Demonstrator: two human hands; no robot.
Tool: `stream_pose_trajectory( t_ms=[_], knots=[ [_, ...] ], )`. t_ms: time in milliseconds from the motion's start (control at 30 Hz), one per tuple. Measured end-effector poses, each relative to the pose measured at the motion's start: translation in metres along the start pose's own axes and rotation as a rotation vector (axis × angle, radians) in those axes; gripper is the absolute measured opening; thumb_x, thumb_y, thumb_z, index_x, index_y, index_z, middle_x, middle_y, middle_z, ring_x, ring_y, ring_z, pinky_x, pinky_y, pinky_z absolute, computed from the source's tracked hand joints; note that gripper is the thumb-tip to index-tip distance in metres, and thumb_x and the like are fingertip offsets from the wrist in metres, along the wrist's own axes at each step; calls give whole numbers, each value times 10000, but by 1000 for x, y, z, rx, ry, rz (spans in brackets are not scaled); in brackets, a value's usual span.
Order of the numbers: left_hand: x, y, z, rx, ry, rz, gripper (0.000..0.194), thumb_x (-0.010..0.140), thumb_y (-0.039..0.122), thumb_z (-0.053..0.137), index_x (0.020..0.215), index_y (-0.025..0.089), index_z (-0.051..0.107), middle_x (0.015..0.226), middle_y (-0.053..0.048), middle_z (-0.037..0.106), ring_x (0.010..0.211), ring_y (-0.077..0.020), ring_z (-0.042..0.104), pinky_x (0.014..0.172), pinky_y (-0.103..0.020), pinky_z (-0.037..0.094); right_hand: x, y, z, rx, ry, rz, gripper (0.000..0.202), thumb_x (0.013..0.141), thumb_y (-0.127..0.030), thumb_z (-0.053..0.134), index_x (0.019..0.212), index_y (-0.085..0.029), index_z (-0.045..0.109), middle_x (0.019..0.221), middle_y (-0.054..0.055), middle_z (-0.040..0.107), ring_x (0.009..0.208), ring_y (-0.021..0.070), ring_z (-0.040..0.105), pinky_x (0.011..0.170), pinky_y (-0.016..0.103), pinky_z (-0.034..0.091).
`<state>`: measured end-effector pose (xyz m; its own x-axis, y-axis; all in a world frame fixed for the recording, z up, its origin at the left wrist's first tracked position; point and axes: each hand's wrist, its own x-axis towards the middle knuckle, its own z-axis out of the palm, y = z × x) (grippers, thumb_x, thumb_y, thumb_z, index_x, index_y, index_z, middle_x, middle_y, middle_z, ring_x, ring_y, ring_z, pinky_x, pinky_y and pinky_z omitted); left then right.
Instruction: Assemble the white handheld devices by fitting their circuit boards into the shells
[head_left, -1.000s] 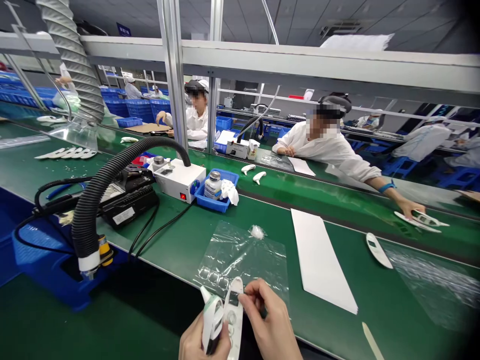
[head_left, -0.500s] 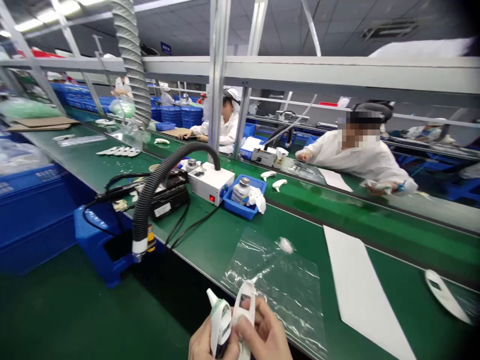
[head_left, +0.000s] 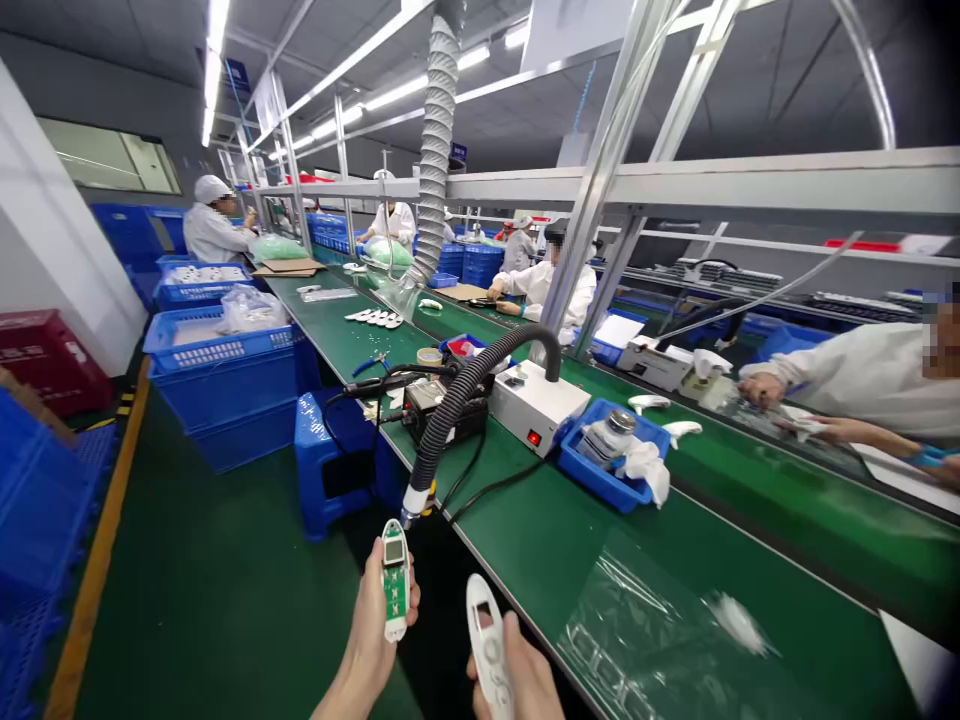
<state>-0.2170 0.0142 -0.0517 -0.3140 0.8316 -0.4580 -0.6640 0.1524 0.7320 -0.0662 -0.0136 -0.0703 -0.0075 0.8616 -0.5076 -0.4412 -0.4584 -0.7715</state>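
Note:
My left hand (head_left: 369, 640) holds a white housing half with a green circuit board (head_left: 395, 578) inside, its small screen end pointing up. My right hand (head_left: 525, 680) grips a white front cover (head_left: 487, 645) with a window and round button holes. The two parts are apart, both held off the near edge of the green workbench (head_left: 540, 530). Just above the left-hand part hangs the nozzle of a black corrugated extraction hose (head_left: 450, 410).
A clear plastic sheet (head_left: 660, 640) lies on the bench to my right. A white control box (head_left: 536, 402), a blue tray with a bottle and cloth (head_left: 611, 462), blue stools (head_left: 326, 460) and blue crates (head_left: 225, 380) stand around. Several co-workers in white sit across the conveyor.
The view has swung left along the line. The two white parts, held together before, are now separated, one in each hand.

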Motion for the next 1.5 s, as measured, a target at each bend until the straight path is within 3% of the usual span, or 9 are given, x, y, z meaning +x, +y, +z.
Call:
stream_pose_trajectory(
  t_ms=[67,167,267,533,833,1000,1167,1367,1500],
  knots=[
    [-2,1,-8,-1,41,2,437,784,581,579,782,144,591,525,22,508,429,-100,464,352,-177,327,15,1,35,-26,-138,47,730,560,-781,655,791,-89,650,492,34,594,241,57,396,239,149,178],
    [-3,11,-20,3,114,38,429,779,583,572,716,159,568,481,23,510,398,-104,455,347,-184,343,30,5,91,-22,-296,93,639,587,-743,650,667,-111,600,441,10,550,252,64,407,231,145,166],
    [-1,19,-27,-1,168,69,445,772,606,559,662,176,537,451,30,505,361,-105,440,335,-192,335,34,11,120,-2,-354,150,547,666,-676,615,610,-134,563,403,0,523,266,78,430,240,149,166],
    [-11,0,-6,-15,109,-3,475,719,628,624,639,166,545,438,45,470,363,-86,409,344,-179,293,23,5,85,14,-295,82,528,702,-653,620,587,-144,542,392,-9,512,283,72,433,272,145,125],
    [-10,23,-20,-55,170,43,441,750,615,586,643,196,499,393,45,477,299,-113,418,306,-203,309,22,13,120,-1,-356,76,489,737,-627,568,576,-168,517,384,-8,522,247,60,371,246,158,139],
    [-13,12,-14,-21,109,15,460,746,644,589,713,188,531,434,48,498,321,-130,461,332,-227,351,21,11,102,-8,-337,35,494,738,-647,577,691,-155,563,378,-25,516,249,64,376,248,147,131],
    [-15,4,-4,14,80,12,452,738,626,611,736,177,557,450,51,507,366,-123,498,374,-212,370,27,9,89,-38,-284,17,531,706,-675,589,674,-145,568,372,-25,505,245,65,384,238,146,149],
    [-21,4,-17,55,115,22,486,721,666,592,651,190,532,392,40,494,319,-145,476,357,-242,366,22,16,95,-40,-343,53,517,704,-661,592,688,-145,573,406,-17,537,246,66,402,235,145,145],
    [-18,-5,-18,66,126,20,490,710,664,609,643,184,541,425,26,530,353,-157,514,378,-252,392,19,14,89,-41,-311,50,504,698,-653,595,602,-164,525,382,-17,518,235,60,370,243,155,136]
  ],
)
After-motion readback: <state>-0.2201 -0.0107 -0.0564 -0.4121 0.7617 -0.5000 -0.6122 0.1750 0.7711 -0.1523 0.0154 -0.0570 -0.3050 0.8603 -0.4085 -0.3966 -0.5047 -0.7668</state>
